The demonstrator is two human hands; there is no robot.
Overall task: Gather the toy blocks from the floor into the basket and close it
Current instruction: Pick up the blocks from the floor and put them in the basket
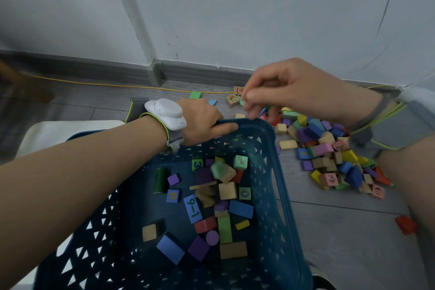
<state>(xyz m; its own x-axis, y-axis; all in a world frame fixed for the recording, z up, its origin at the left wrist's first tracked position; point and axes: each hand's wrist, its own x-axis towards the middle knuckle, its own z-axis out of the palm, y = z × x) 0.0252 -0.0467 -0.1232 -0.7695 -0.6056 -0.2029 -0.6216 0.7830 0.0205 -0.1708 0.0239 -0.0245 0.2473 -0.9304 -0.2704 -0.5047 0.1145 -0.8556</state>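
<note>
Left hand (202,120) grips the far rim of the dark blue lattice basket (277,186), thumb laid along the rim's inner edge. A white device on a grey strap (166,114) sits on that wrist. Right hand (289,92) hovers above the floor beyond the basket, fingers curled, thumb and fingertips pinching a small green block (241,100).

Basket stands open on the grey floor (341,231) and holds loose blocks. Legible there: a blue bar marked "9-1" (193,208), a green cube "3" (197,164), a green cube "0" (244,193); a blue cube's yellow digit (173,196) cannot be made out.

Main pile of coloured blocks (329,160) lies on the floor just right of the basket. One red block (405,225) sits apart, nearer the camera.
</note>
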